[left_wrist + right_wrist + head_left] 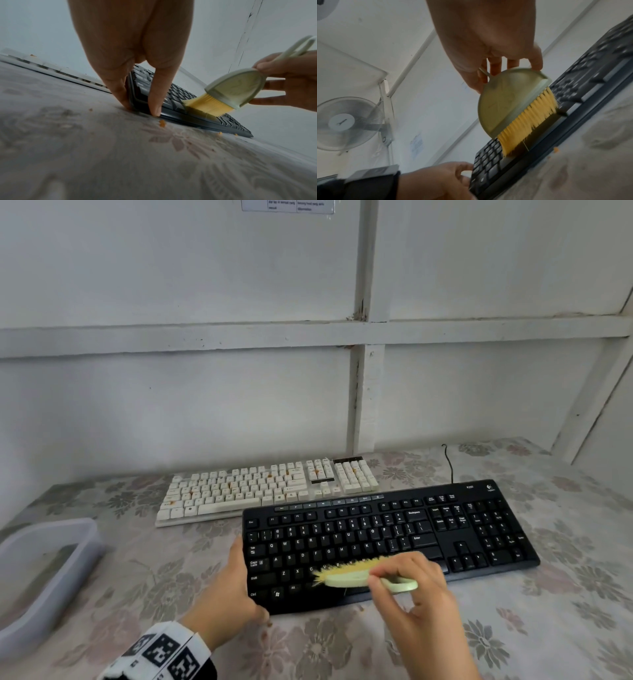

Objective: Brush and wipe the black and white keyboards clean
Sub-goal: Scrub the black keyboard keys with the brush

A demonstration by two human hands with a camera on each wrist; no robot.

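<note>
**Brush on the black keyboard, left hand bracing its end**

Head view: the black keyboard lies on the flower-patterned desk, nearest the person. The white keyboard, with orange stains on some keys, lies just behind it, toward the wall. The right hand has its grip closed round the pale green handle of the brush, whose yellow bristles lie on the lower key rows near the space bar. The left hand is at the keyboard's left end, thumb along the edge. A translucent tub stands at the far left.

Left wrist view: two straight fingers of the left hand press against the black keyboard's corner, tips down on the desk; the grip holds nothing. Orange crumbs lie on the cloth along the front edge. The brush meets the keys with its bristles.

Right wrist view: fingertips pinch the brush at its rounded back, bristles bent on the black keyboard. The left hand sits at the keyboard's end. A fan is mounted on the wall.
</note>
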